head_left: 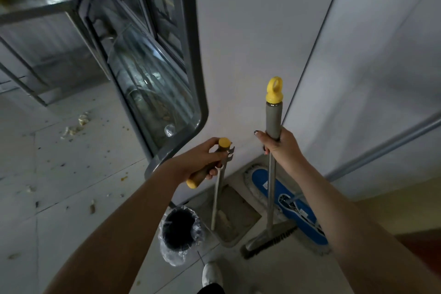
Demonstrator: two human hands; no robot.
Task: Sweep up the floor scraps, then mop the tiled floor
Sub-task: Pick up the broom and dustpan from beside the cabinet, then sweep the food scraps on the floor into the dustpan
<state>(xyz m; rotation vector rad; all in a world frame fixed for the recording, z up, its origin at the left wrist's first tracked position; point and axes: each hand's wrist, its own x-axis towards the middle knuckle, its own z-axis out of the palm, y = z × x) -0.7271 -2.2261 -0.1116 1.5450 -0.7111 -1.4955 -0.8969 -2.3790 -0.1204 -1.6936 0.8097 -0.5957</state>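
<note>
The broom stood nearly upright in the corner, its dark bristles on the tiled floor and its grey sleeve topped by a yellow ring cap. The right hand held it, the grip curled tight round the lower end of the grey sleeve. Just beside it, the left hand had its grip wrapped round the tilted, yellow-capped handle of the dustpan, whose thin metal rod ran down to the grey pan resting on the floor against the wall; a few pale bits lay in the pan. Behind the broom, the mop lay with its blue head and white fringe along the foot of the wall, the broom head overlapping it in view. Near the pan's left stood a dark bin lined with a clear plastic bag, and below it showed the toe of a white shoe. Well apart, to the left, food scraps and small crumbs were scattered over the tiles, beside a grey-framed glass door and a metal rack.
</note>
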